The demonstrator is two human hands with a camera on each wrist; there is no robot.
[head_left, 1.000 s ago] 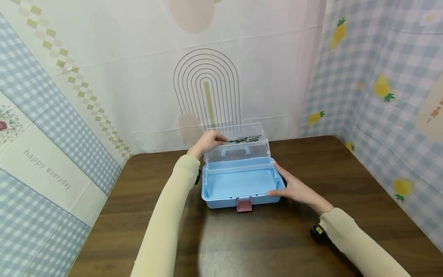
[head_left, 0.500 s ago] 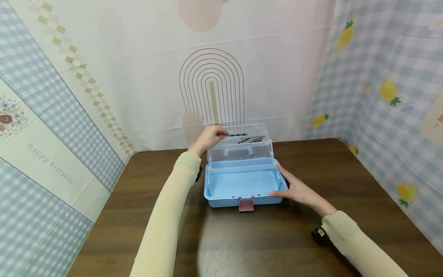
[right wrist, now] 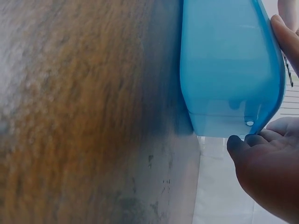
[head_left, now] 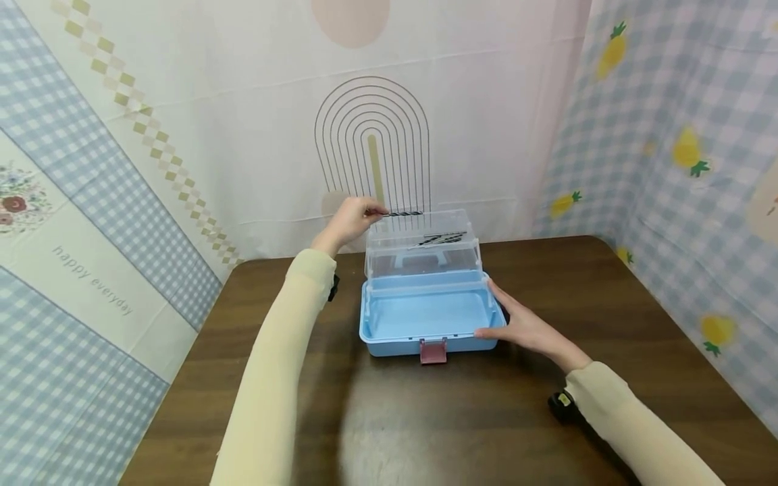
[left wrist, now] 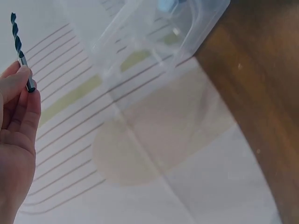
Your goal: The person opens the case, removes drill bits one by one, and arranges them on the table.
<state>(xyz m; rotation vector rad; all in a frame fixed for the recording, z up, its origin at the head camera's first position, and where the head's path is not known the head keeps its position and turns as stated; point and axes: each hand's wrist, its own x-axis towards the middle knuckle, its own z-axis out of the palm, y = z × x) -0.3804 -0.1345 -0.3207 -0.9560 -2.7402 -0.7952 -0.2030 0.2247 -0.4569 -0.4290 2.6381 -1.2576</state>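
Note:
In the head view, a light-blue toolbox [head_left: 401,346] stands on the table with its clear lid [head_left: 452,219] raised and its pink latch [head_left: 433,352] hanging down at the front. My left hand [head_left: 354,219] pinches a dark twist drill bit [head_left: 406,214] by its shank, at the top left of the lid. The left wrist view shows the drill bit [left wrist: 17,37] between thumb and fingers, spiral end up. Several more drill bits [head_left: 444,238] lie in the clear upper part. My right hand [head_left: 525,329] grips the toolbox's right end, thumb on the front rim, fingers further back.
The dark wooden table [head_left: 462,418] spreads around the toolbox. A patterned cloth [head_left: 255,135] hangs right behind the table, and a checked cloth [head_left: 644,202] closes off the right side. The toolbox's blue bottom tray [head_left: 425,314] shows its bare floor.
My left hand has lifted one drill bit away from the bunch, up and to the left, above the lid's top edge. The right hand keeps its grip on the toolbox.

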